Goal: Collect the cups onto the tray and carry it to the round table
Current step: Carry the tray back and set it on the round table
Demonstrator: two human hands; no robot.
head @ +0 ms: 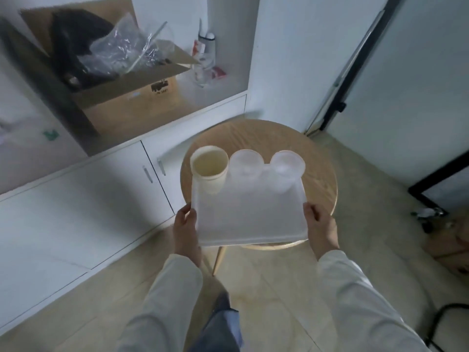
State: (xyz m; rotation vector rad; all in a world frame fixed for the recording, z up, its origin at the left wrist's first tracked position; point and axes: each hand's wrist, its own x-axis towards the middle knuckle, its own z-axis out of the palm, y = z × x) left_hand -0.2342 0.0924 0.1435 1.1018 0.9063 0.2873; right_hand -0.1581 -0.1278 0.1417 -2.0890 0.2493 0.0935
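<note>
I hold a white rectangular tray [251, 219] over the round wooden table [319, 179]. My left hand [184, 228] grips the tray's left edge and my right hand [321, 228] grips its right edge. Three cups stand in a row along the tray's far side: a cream paper cup [209, 168] at the left, a translucent plastic cup [246, 163] in the middle and another translucent cup [286, 167] at the right. Whether the tray rests on the table or hovers just above it cannot be told.
White cabinets [76, 204] run along the left, with an open cardboard box [127, 97] of bags in the recess above. A dark-framed door [355, 72] stands at the right. A black frame [436, 179] and cables lie on the tiled floor at the right.
</note>
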